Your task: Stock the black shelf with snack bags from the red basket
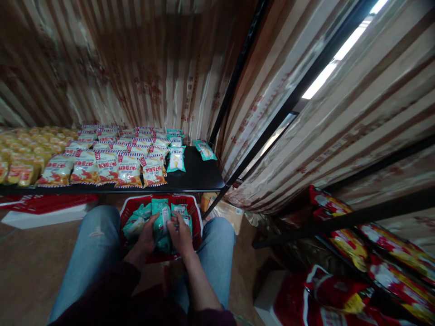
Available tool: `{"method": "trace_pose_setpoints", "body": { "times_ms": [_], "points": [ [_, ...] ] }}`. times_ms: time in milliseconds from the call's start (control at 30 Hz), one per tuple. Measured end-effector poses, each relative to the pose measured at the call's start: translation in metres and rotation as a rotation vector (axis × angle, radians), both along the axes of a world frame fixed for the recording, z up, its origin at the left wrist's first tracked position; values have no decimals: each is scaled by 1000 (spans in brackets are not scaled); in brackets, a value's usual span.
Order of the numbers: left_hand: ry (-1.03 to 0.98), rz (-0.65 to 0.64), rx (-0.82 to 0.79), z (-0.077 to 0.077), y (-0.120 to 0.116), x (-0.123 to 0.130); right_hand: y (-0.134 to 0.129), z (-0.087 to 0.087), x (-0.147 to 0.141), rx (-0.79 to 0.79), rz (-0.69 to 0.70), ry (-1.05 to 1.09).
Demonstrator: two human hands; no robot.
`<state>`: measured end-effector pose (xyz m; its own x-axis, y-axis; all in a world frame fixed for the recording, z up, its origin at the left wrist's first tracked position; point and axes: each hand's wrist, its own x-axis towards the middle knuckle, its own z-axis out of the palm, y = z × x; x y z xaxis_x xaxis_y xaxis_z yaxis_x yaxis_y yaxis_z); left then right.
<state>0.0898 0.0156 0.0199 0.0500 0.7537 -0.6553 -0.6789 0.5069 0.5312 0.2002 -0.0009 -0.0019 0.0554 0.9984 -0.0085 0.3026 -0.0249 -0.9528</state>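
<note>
Between my knees sits a red basket (196, 213) with a pale rim, holding several teal snack bags (136, 221). My left hand (146, 237) is closed on the left edge of an upright teal snack bag (161, 216), raised a little above the others. My right hand (181, 235) has its fingers curled at the right, over another teal snack bag (180, 208); its thumb is close to the upright bag's edge. Which of these two bags the right fingers grip is partly hidden.
A black shelf (200, 179) ahead carries rows of white-and-orange snack bags (127, 170), yellow packs (23, 170) and a short teal row (176, 159). One teal bag (205, 150) lies apart near the shelf post (261, 131). Red-and-yellow bags (343, 240) fill a rack at right.
</note>
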Motion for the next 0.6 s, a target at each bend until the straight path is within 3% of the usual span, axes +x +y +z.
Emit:
{"method": "trace_pose_setpoints", "body": {
  "times_ms": [267, 467, 600],
  "points": [
    [334, -25, 313, 8, -9, 5, -4, 8, 6, -101, 131, 111],
    [407, -108, 326, -14, -7, 12, -2, 10, 13, -150, 3, -177],
    [489, -182, 378, -23, -5, 14, 0, -1, 19, -104, -44, -142]
  ]
}}
